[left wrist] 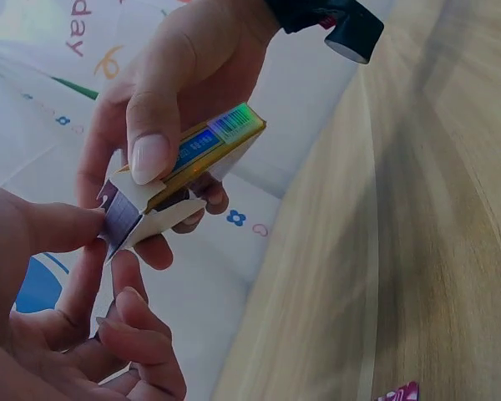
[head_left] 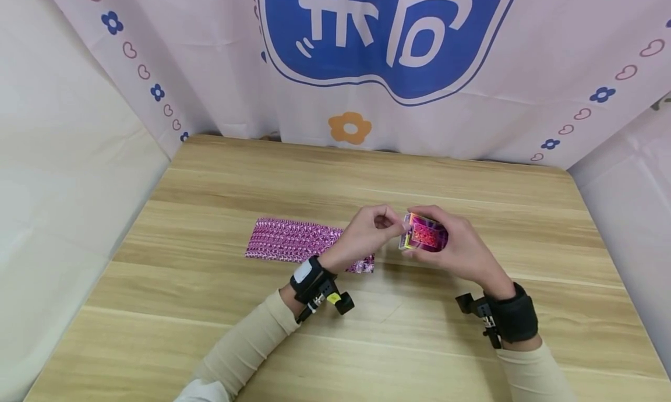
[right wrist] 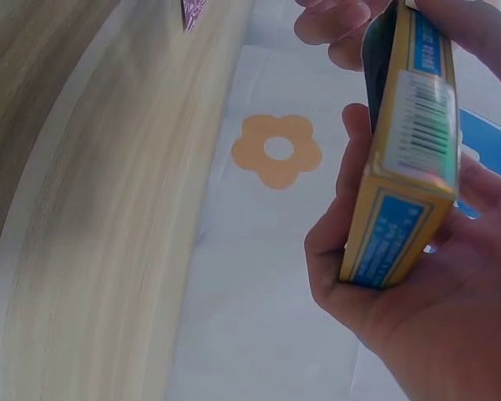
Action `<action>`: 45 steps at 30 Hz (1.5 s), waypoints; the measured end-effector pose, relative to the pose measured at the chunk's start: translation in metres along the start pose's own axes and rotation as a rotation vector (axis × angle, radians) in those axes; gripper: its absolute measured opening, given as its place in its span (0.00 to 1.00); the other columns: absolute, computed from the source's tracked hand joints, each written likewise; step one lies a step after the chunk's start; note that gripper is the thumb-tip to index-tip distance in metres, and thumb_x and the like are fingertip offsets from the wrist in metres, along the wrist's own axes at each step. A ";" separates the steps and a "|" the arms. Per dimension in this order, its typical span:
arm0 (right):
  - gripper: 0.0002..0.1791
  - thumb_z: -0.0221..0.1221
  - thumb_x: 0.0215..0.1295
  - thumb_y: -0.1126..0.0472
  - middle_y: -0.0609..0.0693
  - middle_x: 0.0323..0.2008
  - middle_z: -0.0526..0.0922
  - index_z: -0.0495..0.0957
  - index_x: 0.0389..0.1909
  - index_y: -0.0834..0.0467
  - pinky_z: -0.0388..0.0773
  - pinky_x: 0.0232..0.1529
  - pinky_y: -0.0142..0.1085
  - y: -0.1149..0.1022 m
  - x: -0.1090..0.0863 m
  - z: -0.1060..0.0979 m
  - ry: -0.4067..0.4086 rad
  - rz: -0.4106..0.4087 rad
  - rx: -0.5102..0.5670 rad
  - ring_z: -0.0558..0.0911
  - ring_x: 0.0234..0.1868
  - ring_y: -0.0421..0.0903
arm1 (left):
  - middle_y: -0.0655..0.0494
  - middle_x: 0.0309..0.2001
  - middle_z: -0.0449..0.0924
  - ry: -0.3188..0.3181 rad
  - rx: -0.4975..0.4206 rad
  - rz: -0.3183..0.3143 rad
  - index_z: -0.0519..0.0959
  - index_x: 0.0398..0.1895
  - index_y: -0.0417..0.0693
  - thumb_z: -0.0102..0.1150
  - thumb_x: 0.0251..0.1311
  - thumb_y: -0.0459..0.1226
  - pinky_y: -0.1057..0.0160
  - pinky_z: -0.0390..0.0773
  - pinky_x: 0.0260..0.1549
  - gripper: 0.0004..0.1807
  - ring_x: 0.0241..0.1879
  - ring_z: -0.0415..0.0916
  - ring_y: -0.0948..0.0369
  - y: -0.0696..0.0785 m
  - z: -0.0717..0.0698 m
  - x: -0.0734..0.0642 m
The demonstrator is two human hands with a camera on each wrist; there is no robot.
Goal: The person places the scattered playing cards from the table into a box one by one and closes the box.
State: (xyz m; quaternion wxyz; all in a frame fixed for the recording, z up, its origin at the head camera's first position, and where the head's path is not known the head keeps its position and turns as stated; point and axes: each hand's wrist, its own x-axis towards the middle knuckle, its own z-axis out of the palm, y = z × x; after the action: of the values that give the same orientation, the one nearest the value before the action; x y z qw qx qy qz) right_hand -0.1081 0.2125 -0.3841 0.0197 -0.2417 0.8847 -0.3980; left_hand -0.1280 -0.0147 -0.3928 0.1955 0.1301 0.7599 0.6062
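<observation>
My right hand (head_left: 463,247) grips a small card box (head_left: 428,236) above the table, fingers and thumb on opposite sides. The box has a pink-red picture on its broad face, with gold edges, blue panels and a barcode (right wrist: 422,129) on its narrow sides. In the left wrist view the near end of the box stands open, with white inner flaps (left wrist: 171,217) spread. My left hand (head_left: 367,233) pinches the dark end flap (left wrist: 121,219) between thumb and forefinger, its other fingers curled loosely below. The inside of the box is mostly hidden.
A pink-purple patterned strip (head_left: 293,240) lies flat on the wooden table (head_left: 209,344), partly under my left forearm and hand in the head view. Behind the table hangs a white cloth with a blue emblem (head_left: 367,70) and an orange flower (head_left: 350,128).
</observation>
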 end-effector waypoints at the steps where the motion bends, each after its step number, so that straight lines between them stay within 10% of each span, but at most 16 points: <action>1: 0.41 0.79 0.54 0.60 0.60 0.59 0.85 0.74 0.70 0.59 0.84 0.42 0.30 0.000 0.000 0.000 0.000 0.003 0.000 0.85 0.47 0.48 | 0.54 0.47 0.84 -0.005 0.001 -0.005 0.83 0.44 0.48 0.64 0.72 0.43 0.62 0.79 0.49 0.08 0.47 0.80 0.59 0.000 -0.001 0.000; 7: 0.41 0.79 0.55 0.61 0.58 0.57 0.85 0.74 0.70 0.57 0.83 0.42 0.31 0.000 -0.001 -0.002 0.011 0.018 -0.003 0.83 0.45 0.47 | 0.53 0.48 0.84 -0.011 0.151 -0.005 0.82 0.50 0.52 0.56 0.77 0.50 0.60 0.80 0.47 0.14 0.52 0.81 0.50 -0.005 -0.013 0.003; 12: 0.41 0.78 0.55 0.62 0.56 0.58 0.85 0.74 0.71 0.55 0.82 0.44 0.30 0.000 -0.002 -0.003 0.002 0.033 -0.008 0.82 0.47 0.47 | 0.51 0.49 0.83 -0.013 0.640 0.077 0.82 0.49 0.49 0.72 0.65 0.52 0.57 0.83 0.46 0.20 0.49 0.79 0.54 -0.014 -0.031 0.006; 16: 0.41 0.78 0.55 0.62 0.56 0.58 0.84 0.73 0.71 0.53 0.82 0.45 0.31 -0.001 -0.001 -0.004 -0.007 0.049 -0.010 0.82 0.47 0.47 | 0.48 0.54 0.73 -0.086 0.883 0.019 0.81 0.53 0.49 0.84 0.45 0.55 0.54 0.82 0.53 0.35 0.57 0.68 0.51 -0.020 -0.043 0.006; 24: 0.42 0.79 0.55 0.62 0.56 0.57 0.85 0.74 0.71 0.53 0.81 0.45 0.31 -0.002 -0.001 -0.004 -0.017 0.063 -0.002 0.82 0.46 0.47 | 0.48 0.64 0.62 -0.239 0.946 -0.007 0.70 0.76 0.65 0.85 0.41 0.56 0.52 0.69 0.63 0.54 0.60 0.56 0.51 -0.032 -0.048 0.008; 31: 0.42 0.78 0.54 0.63 0.56 0.56 0.85 0.73 0.72 0.53 0.82 0.44 0.31 -0.002 -0.001 -0.004 -0.023 0.055 -0.001 0.82 0.46 0.47 | 0.50 0.76 0.58 -0.242 0.910 0.054 0.77 0.66 0.65 0.84 0.45 0.52 0.43 0.61 0.73 0.41 0.69 0.54 0.49 -0.035 -0.042 0.011; 41: 0.41 0.79 0.56 0.60 0.56 0.58 0.84 0.74 0.71 0.52 0.82 0.44 0.32 -0.001 -0.002 -0.002 -0.030 0.050 0.020 0.82 0.46 0.47 | 0.57 0.35 0.77 -0.289 0.876 0.155 0.74 0.44 0.49 0.78 0.59 0.44 0.66 0.76 0.37 0.20 0.35 0.73 0.62 -0.033 -0.044 0.013; 45: 0.41 0.79 0.56 0.60 0.56 0.58 0.84 0.74 0.71 0.51 0.82 0.43 0.31 -0.001 -0.001 -0.002 -0.026 0.049 0.019 0.82 0.46 0.47 | 0.54 0.43 0.82 -0.252 0.883 0.137 0.78 0.53 0.48 0.74 0.63 0.49 0.63 0.81 0.42 0.23 0.40 0.79 0.61 -0.026 -0.048 0.013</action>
State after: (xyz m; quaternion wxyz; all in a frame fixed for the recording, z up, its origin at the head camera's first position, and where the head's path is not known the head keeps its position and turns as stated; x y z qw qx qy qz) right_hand -0.1069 0.2139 -0.3818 0.0433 -0.2247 0.8864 -0.4025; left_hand -0.1600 -0.0571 -0.4109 0.1716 0.3233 0.9053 0.2156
